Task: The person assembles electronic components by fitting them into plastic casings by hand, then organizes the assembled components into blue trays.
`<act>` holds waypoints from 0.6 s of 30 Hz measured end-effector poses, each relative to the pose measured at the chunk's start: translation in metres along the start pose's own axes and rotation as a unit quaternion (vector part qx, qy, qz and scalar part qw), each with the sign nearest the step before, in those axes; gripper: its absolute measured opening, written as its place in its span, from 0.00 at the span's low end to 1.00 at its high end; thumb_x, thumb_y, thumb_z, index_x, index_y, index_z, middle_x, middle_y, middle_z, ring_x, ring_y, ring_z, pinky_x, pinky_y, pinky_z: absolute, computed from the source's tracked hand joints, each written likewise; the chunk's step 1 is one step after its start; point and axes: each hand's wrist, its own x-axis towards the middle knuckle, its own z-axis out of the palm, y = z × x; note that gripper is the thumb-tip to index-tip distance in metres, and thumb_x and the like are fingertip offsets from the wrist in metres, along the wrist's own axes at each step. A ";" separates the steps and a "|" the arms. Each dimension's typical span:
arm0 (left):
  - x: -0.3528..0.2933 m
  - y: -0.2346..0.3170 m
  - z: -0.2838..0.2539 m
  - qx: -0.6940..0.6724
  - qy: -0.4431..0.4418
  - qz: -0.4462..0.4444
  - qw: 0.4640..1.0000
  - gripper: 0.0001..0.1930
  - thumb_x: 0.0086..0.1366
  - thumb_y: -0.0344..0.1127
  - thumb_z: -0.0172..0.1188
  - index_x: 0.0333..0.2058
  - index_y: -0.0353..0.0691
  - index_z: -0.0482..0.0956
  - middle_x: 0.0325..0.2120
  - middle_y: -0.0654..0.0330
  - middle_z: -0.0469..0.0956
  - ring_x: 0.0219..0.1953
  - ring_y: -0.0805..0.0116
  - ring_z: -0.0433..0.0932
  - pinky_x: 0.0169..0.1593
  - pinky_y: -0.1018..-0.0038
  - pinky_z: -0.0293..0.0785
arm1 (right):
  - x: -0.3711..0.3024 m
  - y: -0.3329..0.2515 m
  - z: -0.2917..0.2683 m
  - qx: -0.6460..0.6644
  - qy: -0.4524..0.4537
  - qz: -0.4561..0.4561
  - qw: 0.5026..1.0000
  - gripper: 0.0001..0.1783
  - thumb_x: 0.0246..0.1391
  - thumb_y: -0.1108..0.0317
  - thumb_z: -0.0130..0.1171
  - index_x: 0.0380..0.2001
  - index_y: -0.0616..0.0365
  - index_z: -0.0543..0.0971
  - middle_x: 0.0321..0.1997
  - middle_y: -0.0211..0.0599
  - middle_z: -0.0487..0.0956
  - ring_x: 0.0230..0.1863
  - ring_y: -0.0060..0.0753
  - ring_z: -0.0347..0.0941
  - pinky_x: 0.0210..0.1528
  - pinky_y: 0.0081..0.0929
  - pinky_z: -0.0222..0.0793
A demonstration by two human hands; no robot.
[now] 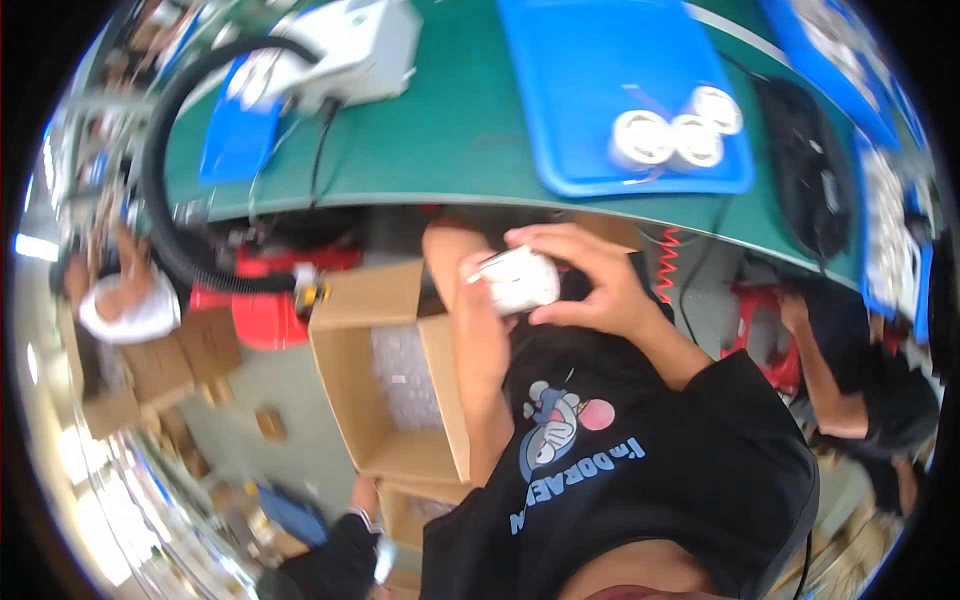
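A white, short cylindrical part (522,279) is held up in front of my body, just below the table edge. My left hand (484,296) grips it from the left side, fingers partly hidden behind it. From the right, my right hand (595,277) curves thumb and fingers around its other end. Its finer details are blurred. Beyond my hands, a blue tray (570,90) rests on the green table (455,130). Three similar white round parts, one of them this cylinder (642,138), stand close together near the tray's front right corner, with thin wires beside them.
An open cardboard box (345,400) with clear-looking packed contents sits left of my lap. A black flexible hose (155,170) arches beside a white machine (360,50). A black pouch-like object (808,160) lies right of the tray. Other people work on both sides.
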 end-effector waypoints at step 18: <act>-0.019 0.000 0.016 0.035 0.042 0.056 0.997 0.27 0.75 0.56 0.36 0.52 0.35 0.64 0.39 0.58 0.71 0.33 0.76 0.69 0.34 0.79 0.67 | -0.011 0.014 0.023 0.345 0.018 0.100 0.933 0.40 0.49 0.57 0.71 0.62 0.62 0.68 0.66 0.51 0.66 0.65 0.48 0.65 0.66 0.45 0.60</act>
